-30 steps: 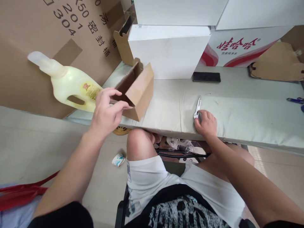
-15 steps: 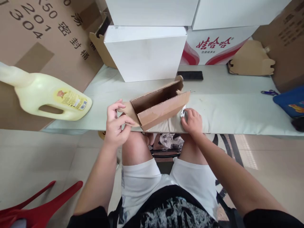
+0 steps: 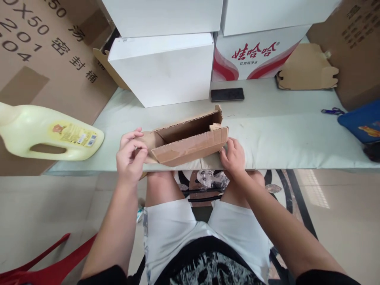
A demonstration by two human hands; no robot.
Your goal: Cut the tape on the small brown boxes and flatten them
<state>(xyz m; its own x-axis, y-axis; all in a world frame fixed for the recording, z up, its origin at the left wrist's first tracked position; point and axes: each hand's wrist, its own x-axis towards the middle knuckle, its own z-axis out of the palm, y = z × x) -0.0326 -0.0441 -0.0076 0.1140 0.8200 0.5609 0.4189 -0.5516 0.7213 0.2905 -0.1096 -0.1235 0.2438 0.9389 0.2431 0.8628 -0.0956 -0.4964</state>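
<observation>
An open brown cardboard box [image 3: 191, 144] stands slightly askew near the table's front edge, its long narrow opening facing up. My left hand [image 3: 130, 154] pinches the flap at the box's left end between thumb and fingers. At the right end, my right hand [image 3: 233, 156] is closed with its fingertips against the box's lower corner. What those fingers hold, if anything, is hidden behind the cardboard. A small torn piece [image 3: 215, 126] sticks up at the right end of the opening.
A pale yellow jug [image 3: 53, 132] lies at the left. White boxes [image 3: 166, 71] stand behind, with a black phone [image 3: 227, 94] before them. Flattened cardboard [image 3: 308, 67], purple scissors [image 3: 332, 111] and a blue pouch [image 3: 362, 124] are on the right.
The view has shifted a little. My right hand has come up against the box's right end, and the small white object seen at its fingers is now out of sight. The left hand keeps the flap.
</observation>
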